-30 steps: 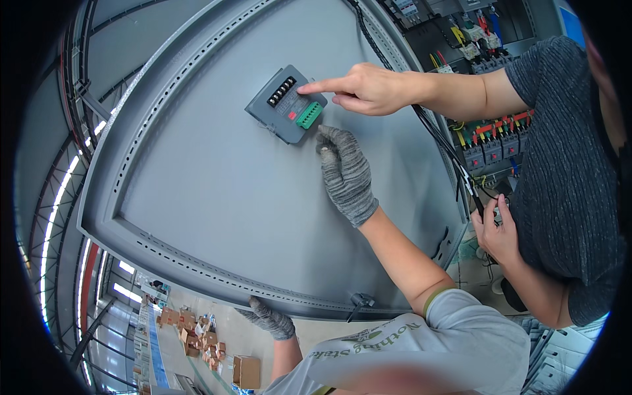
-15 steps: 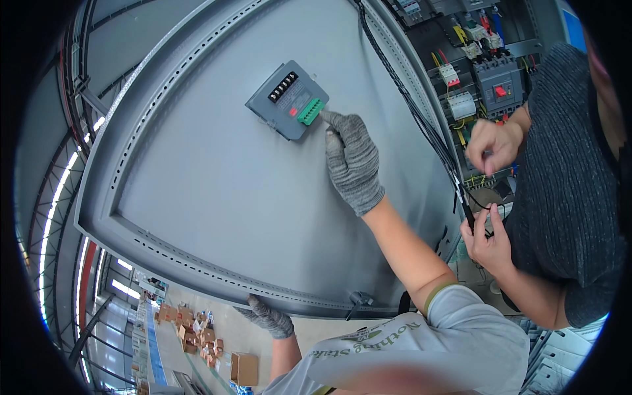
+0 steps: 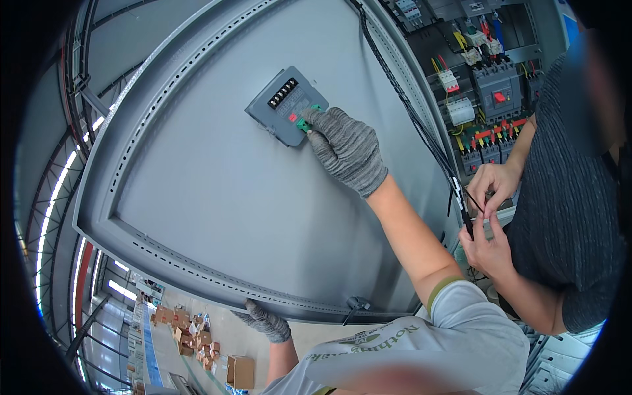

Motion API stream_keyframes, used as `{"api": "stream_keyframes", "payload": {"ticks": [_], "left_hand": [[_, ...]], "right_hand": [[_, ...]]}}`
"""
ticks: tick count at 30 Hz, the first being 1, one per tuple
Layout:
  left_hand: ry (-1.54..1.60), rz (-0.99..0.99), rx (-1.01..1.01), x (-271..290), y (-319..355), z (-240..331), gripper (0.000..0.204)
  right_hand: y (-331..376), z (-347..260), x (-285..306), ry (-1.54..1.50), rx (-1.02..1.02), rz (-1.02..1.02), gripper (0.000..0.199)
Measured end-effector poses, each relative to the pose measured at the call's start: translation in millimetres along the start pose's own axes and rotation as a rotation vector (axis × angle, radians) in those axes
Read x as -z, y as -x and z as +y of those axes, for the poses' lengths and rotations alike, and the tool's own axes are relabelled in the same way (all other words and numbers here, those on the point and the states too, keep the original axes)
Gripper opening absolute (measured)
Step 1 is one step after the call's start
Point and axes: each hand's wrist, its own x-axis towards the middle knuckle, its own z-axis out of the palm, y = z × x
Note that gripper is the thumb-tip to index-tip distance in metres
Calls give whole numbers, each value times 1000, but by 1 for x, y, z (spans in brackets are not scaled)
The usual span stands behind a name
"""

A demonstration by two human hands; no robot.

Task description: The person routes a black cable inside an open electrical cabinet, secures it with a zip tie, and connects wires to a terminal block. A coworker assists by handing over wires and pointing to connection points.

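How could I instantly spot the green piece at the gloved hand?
Find the big grey metal panel, then the smaller grey device on it. The green connector sits on that device's lower-right side, partly hidden by the gloved right hand. Its colour sets it apart from the black terminal strip and red patch nearby.

free: door panel [image 3: 204, 178] left of module [image 3: 280, 118] | obstacles: cable bundle [image 3: 424, 137], co-worker's hands [image 3: 497, 184] rightward

Streaky grey knit gloves [image 3: 349, 151] go with a pale, olive-trimmed T-shirt [image 3: 475, 313], apparently green-printed.
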Motion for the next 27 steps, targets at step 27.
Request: {"api": "stream_keyframes", "payload": {"ticks": [27], "left_hand": [[6,46,17,4,-1,-7,70]], "right_hand": [[-9,11,10,-302,-97,70,21]]}}
